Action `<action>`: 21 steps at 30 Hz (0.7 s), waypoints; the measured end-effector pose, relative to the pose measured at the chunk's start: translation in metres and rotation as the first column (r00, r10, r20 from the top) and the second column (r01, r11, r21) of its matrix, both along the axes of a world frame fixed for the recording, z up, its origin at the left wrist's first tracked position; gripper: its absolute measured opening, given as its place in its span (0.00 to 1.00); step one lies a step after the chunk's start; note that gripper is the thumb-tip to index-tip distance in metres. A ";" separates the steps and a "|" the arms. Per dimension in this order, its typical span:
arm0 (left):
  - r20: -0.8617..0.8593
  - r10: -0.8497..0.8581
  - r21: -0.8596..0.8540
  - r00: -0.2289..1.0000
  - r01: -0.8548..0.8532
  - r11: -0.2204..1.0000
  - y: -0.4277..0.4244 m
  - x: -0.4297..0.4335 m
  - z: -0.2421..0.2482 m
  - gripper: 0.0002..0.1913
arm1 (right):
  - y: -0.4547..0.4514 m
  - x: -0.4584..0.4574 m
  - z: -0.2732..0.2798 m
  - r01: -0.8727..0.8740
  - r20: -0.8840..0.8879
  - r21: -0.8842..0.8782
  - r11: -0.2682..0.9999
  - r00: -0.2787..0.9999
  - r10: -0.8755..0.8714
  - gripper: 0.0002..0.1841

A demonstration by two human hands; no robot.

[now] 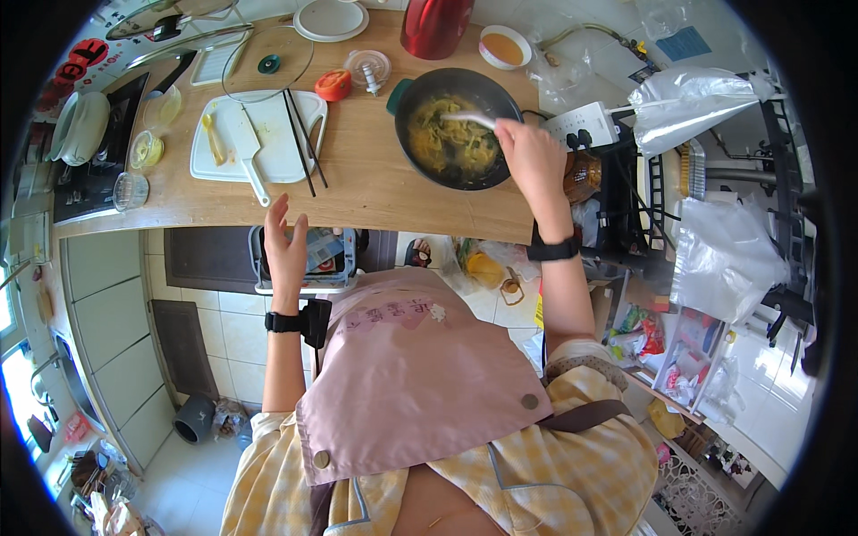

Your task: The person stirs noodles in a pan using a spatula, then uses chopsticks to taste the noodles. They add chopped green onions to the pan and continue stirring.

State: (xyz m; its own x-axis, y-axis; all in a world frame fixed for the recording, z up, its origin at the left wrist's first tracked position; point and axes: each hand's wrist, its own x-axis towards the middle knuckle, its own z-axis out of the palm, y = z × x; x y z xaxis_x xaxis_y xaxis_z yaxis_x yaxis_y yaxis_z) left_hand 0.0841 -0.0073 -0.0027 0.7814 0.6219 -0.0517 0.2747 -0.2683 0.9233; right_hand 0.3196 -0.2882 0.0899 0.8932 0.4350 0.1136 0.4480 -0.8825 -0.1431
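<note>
My right hand point(533, 157) grips the handle of a pale spoon or spatula point(472, 118), whose head rests among cooked shredded food point(452, 144) in a dark round pan point(429, 174). The food looks yellow-green, and its exact kind is hard to tell. My left hand point(285, 244) is held in the air at the counter's front edge, fingers apart and nothing in it. Just beyond it lies a white-handled knife point(248, 151) on a white cutting board point(208, 164). A pair of black chopsticks point(301, 144) crosses the board's right side.
Behind the board are a glass lid point(295, 67), a cut tomato point(333, 85) and a clear lid with a white fitting point(370, 74). A red kettle point(436, 30) and a bowl of orange liquid point(504, 49) stand behind the pan. A power strip point(583, 127) lies right of it.
</note>
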 end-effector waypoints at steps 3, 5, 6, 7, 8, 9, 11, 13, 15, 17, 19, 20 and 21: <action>-0.003 -0.008 0.006 1.000 0.008 1.000 -0.002 0.002 0.003 0.24 | 0.015 0.022 -0.013 -0.010 0.084 0.048 0.999 0.996 0.006 0.09; 0.004 -0.020 0.016 1.000 0.020 1.000 -0.004 0.001 0.003 0.23 | 0.018 0.022 -0.016 -0.050 0.083 0.043 0.998 0.996 0.046 0.09; -0.008 -0.008 0.003 1.000 0.008 1.000 -0.004 0.001 0.003 0.23 | 0.017 0.018 -0.014 -0.074 0.053 0.017 0.997 0.996 0.073 0.09; -0.010 0.001 0.004 1.000 -0.001 1.000 -0.004 0.000 0.002 0.23 | 0.015 0.014 -0.011 -0.070 -0.017 -0.035 0.997 0.997 0.069 0.09; -0.012 0.009 0.005 1.000 -0.009 1.000 -0.003 -0.002 0.002 0.23 | 0.007 0.007 -0.004 -0.108 -0.024 -0.030 0.994 0.994 0.108 0.09; -0.011 0.015 0.004 1.000 -0.015 1.000 -0.002 -0.003 0.001 0.23 | -0.002 0.000 0.003 -0.109 -0.019 -0.040 0.993 0.994 0.108 0.09; -0.007 0.026 0.001 1.000 -0.026 1.000 0.000 -0.005 -0.001 0.23 | -0.020 -0.012 0.018 -0.104 -0.036 -0.077 0.992 0.994 0.102 0.09; -0.002 0.032 0.003 1.000 -0.032 0.999 0.002 -0.006 -0.002 0.23 | -0.030 -0.018 0.027 -0.081 -0.115 -0.188 0.979 0.992 0.060 0.10; -0.005 0.035 0.000 0.999 -0.035 0.999 0.002 -0.006 -0.003 0.23 | -0.029 -0.017 0.028 -0.117 -0.125 -0.210 0.971 0.988 0.092 0.10; -0.012 0.033 -0.008 0.999 -0.033 0.999 0.002 -0.004 -0.002 0.23 | -0.022 -0.009 0.025 -0.163 -0.111 -0.189 0.968 0.983 0.144 0.10; 0.000 0.022 -0.001 1.000 -0.022 1.000 0.001 -0.001 0.000 0.23 | -0.024 0.006 0.030 -0.191 -0.081 -0.155 0.969 0.980 0.180 0.10; 0.004 0.019 0.001 1.000 -0.019 1.000 0.000 -0.001 0.001 0.23 | -0.025 0.016 0.034 -0.215 -0.043 -0.123 0.969 0.976 0.212 0.10; -0.006 0.021 0.003 1.000 -0.021 1.000 0.000 -0.002 0.002 0.23 | -0.026 0.025 0.039 -0.225 -0.024 -0.139 0.964 0.974 0.224 0.09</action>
State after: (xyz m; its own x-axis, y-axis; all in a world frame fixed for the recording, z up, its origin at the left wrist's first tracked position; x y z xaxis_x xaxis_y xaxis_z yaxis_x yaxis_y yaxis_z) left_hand 0.0822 -0.0075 -0.0008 0.7680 0.6380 -0.0548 0.2862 -0.2654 0.9207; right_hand 0.3447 -0.3144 0.1289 0.7714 0.6356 0.0304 0.6363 -0.7708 -0.0300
